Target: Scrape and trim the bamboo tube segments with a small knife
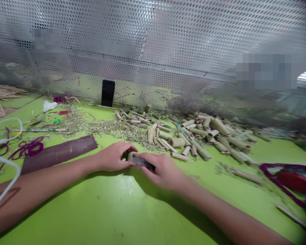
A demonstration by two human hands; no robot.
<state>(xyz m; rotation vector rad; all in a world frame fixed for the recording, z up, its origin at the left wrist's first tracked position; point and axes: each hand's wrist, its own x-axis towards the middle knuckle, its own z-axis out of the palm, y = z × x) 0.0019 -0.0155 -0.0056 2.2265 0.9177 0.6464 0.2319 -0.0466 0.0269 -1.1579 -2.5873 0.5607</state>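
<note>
In the middle of the head view my left hand is closed on a short bamboo piece, fingers on top and thumb below. My right hand grips a dark, flat tool that looks like a short blade; its exact kind does not show. The tool's front end meets or nearly meets the bamboo piece, and the fingertips of both hands are close together there. Beyond the hands lie thin bamboo shavings and a heap of cut bamboo tubes on the green table.
A brown strip, perhaps sandpaper, and purple cord lie left. A white cable crosses above my left forearm. A phone leans against the perforated metal screen. At right sits a red object with purple cord.
</note>
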